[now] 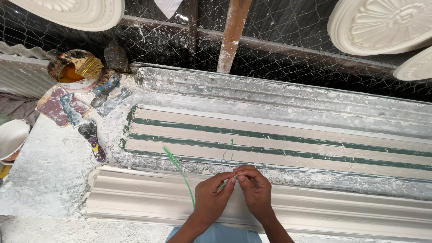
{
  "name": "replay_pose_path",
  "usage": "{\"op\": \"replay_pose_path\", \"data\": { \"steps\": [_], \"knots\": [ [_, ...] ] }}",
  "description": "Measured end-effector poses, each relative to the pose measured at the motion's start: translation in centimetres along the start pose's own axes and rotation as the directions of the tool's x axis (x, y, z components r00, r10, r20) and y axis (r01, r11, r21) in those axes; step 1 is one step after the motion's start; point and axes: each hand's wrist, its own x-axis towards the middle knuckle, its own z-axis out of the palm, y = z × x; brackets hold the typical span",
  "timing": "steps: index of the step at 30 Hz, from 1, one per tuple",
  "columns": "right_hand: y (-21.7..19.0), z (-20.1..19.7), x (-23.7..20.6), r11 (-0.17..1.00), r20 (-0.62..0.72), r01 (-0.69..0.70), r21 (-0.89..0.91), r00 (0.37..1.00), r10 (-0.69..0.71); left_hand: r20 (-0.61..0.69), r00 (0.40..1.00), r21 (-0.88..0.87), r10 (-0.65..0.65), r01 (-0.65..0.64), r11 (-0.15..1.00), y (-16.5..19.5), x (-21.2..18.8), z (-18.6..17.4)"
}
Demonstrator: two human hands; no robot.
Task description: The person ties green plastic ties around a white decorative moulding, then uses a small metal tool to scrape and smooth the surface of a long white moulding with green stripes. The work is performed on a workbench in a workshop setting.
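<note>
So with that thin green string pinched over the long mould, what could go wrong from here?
The green string is thin and both hands, left hand and right hand, grip it only at the fingertips, so it may slip. Its loose loop lies on the mould's pale filling and could mark it if that is soft. The putty knife lying nearby might snag a trailing end.

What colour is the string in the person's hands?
Green. The string shows best in the head view, pinched between the left hand and right hand.

Left hand (pixel 211 195) and right hand (pixel 254 189) pinch green string (pixel 179 170) together above white plaster cornice (pixel 135 198).
</note>
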Motion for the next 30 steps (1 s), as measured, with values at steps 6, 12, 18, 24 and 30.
{"op": "replay_pose_path", "data": {
  "steps": [6,12,18,24,30],
  "knots": [
    [0.0,-0.6,0.5,0.998,-0.157,-0.059,0.033,0.986,0.064,0.079,0.997,0.113,-0.011,0.002,0.994,-0.5,0.7,-0.8],
    [-0.2,-0.2,0.4,0.944,0.076,-0.312,-0.110,0.944,0.321,0.251,0.868,-0.164,-0.427,0.473,0.865,-2.4,0.5,-0.6],
    [0.7,-1.9,0.3,0.942,0.078,-0.300,-0.150,0.946,0.314,0.192,0.876,-0.368,-0.443,0.483,0.795,-3.8,-0.4,-0.1],
    [1.0,-2.3,-0.7,0.562,0.302,-0.592,0.578,0.795,0.526,0.497,0.775,-0.396,-0.389,0.602,0.693,-5.0,-0.6,-0.8],
    [0.5,-2.0,-1.1,0.560,0.371,-0.434,0.705,0.900,0.231,0.614,0.713,-0.632,-0.338,0.701,0.330,-4.4,-0.6,-1.7]
  ]
}}
